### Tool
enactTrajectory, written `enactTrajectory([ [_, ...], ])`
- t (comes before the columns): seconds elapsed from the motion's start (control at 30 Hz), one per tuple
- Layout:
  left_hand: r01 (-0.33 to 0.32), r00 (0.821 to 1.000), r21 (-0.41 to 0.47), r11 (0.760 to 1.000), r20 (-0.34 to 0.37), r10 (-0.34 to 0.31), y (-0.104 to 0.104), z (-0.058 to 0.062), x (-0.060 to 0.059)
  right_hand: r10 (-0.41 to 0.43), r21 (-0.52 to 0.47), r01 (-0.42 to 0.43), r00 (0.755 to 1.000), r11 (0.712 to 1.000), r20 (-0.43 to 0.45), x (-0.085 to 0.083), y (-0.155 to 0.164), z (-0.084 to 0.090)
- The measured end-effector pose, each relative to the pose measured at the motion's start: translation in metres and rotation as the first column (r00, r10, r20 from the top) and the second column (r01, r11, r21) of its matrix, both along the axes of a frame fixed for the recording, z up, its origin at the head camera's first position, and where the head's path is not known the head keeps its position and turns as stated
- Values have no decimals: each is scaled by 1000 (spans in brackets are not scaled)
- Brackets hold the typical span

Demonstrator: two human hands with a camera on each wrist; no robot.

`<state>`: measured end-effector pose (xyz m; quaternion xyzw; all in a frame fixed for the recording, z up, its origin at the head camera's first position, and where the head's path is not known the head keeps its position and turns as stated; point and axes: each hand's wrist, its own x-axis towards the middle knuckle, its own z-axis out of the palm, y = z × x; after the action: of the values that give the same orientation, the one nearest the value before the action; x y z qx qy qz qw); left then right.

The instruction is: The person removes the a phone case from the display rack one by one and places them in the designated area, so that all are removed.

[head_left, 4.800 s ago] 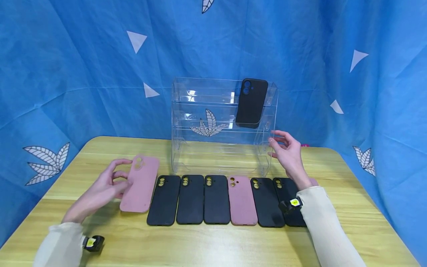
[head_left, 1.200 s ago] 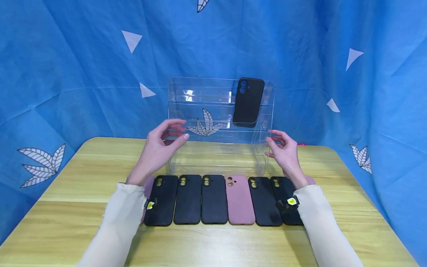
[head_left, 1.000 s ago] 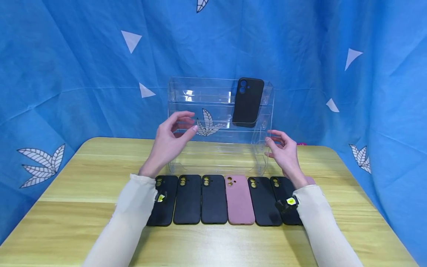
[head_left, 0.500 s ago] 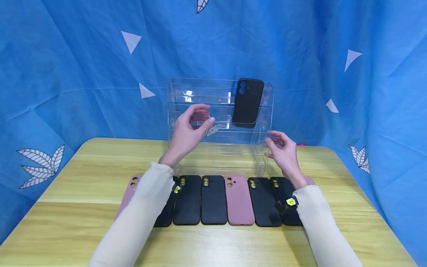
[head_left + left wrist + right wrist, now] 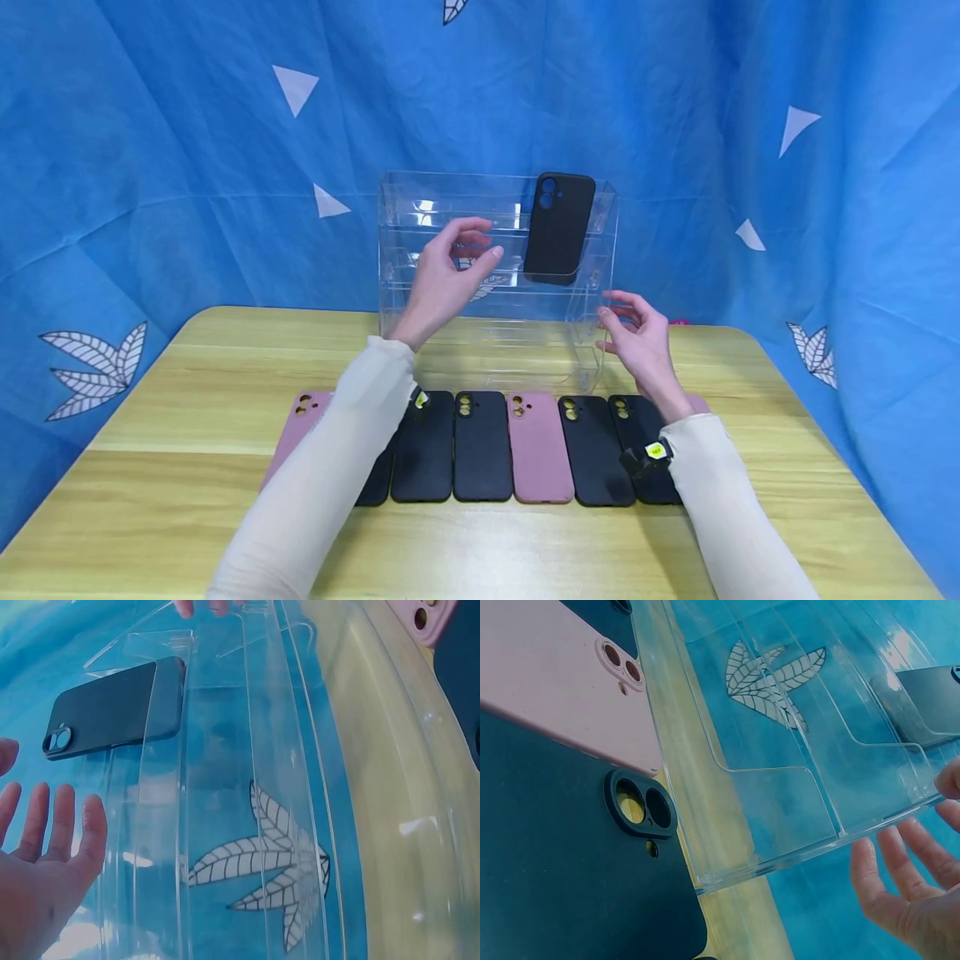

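Plainly the work in hand is stocking the clear acrylic rack (image 5: 498, 275) with phone cases, and this moment looks like a reach between placements. The left hand (image 5: 444, 279) is raised in front of the rack's upper tiers, fingers loosely spread and holding nothing; the left wrist view shows its palm open, just short of the clear shelf edge. The black case (image 5: 558, 227) stands upright in the top tier toward the right end, close to the left fingertips but apart from them. The right hand (image 5: 638, 337) hovers by the rack's lower right corner, fingers relaxed and empty; whether they touch the acrylic I cannot tell. On the wooden table (image 5: 150, 467) before the rack lies a row of cases, camera holes toward the rack: a pink case (image 5: 295, 429) at the left end partly under the left sleeve, several black ones, and another pink case (image 5: 538, 447) in the middle. My judgement is that one case is shelved and the row remains; the next move calls for either straightening the standing case or lowering a hand to the row to lift another.
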<state>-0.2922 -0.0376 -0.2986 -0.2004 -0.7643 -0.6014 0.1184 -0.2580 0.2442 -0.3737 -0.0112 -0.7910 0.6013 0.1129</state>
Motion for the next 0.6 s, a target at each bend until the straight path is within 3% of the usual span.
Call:
enactTrajectory([
  [0.3, -13, 1000, 16, 1000, 16, 13, 20, 1, -17, 4, -11, -4, 1000, 1000, -3, -2, 0, 0],
  [0.6, -22, 999, 58, 998, 44, 19, 37, 0, -27, 6, 7, -6, 1000, 1000, -1, -1, 1, 0],
])
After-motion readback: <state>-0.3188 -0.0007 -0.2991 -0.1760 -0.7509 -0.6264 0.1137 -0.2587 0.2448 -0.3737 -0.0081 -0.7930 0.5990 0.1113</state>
